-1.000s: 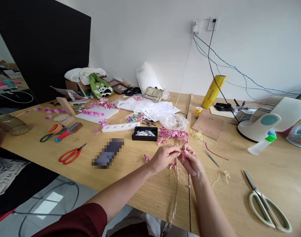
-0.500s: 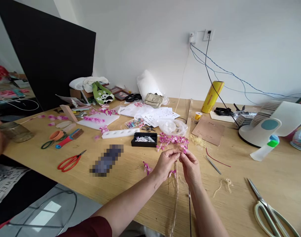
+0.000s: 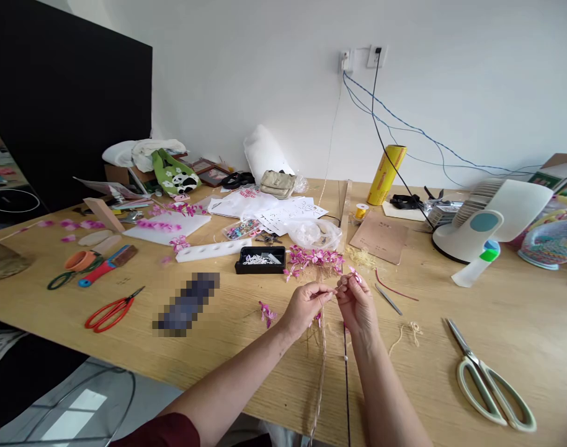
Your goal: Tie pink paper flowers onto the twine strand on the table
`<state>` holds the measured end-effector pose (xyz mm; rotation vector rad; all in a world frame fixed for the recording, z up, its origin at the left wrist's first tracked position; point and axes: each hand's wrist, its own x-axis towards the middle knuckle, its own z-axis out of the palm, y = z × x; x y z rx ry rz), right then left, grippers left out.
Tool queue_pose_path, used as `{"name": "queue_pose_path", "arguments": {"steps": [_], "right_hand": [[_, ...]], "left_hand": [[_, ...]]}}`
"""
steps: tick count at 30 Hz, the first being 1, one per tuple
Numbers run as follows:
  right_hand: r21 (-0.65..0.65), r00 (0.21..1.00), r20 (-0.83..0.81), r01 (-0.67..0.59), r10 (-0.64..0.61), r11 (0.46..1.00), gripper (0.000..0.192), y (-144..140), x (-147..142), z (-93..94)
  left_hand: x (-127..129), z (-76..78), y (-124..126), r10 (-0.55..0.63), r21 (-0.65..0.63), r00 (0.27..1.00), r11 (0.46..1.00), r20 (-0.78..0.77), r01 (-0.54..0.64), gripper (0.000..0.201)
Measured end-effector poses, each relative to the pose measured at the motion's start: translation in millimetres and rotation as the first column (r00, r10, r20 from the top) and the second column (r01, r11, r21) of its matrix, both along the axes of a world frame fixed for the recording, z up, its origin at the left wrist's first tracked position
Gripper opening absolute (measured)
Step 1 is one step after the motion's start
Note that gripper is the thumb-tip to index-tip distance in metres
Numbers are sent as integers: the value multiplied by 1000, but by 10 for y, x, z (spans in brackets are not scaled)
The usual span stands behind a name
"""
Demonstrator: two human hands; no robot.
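Two bare hands meet over a cluttered wooden bench (image 3: 520, 335), working a small pink paper flower (image 3: 355, 273) onto a strand of pale twine (image 3: 321, 360). The left hand (image 3: 306, 305) pinches the twine between thumb and fingertips, its grip closed on the strand, which trails toward the bench's near edge. The right hand (image 3: 358, 304) has its fingertips closed on the flower's stem, just beside the left. Directly behind the hands lies a cluster of pink flowers (image 3: 314, 257), with a single loose blossom (image 3: 266, 311) on the bench to the left. A black tray (image 3: 260, 259) sits beside the cluster. Red scissors (image 3: 110, 310) lie well to the left, pale green scissors (image 3: 491, 377) to the right, and a white desk fan (image 3: 492, 218) stands behind.
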<state>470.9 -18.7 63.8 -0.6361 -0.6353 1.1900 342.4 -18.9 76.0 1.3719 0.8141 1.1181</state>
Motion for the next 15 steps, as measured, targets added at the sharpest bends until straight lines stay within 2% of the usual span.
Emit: {"name": "queue_pose_path", "arguments": {"steps": [4,9,12,15], "right_hand": [[5,999,-34,-39,39,999,22,-6,11,-1],[12,992,-47,-114,114,993,25,-20,-9,-15],[-11,990,9,-142,142,990,25,-25,-43,-37],[-27,984,87,-154,156,988,25,-25,-74,-57]], "left_hand": [[-83,52,-61,-95,-58,991,993,97,101,24],[-165,91,-75,-118,-127,953,979,277,158,29],[-164,98,-76,-179,-164,951,961,254,225,33],[-182,113,-74,-266,-154,953,945,147,288,34]]}}
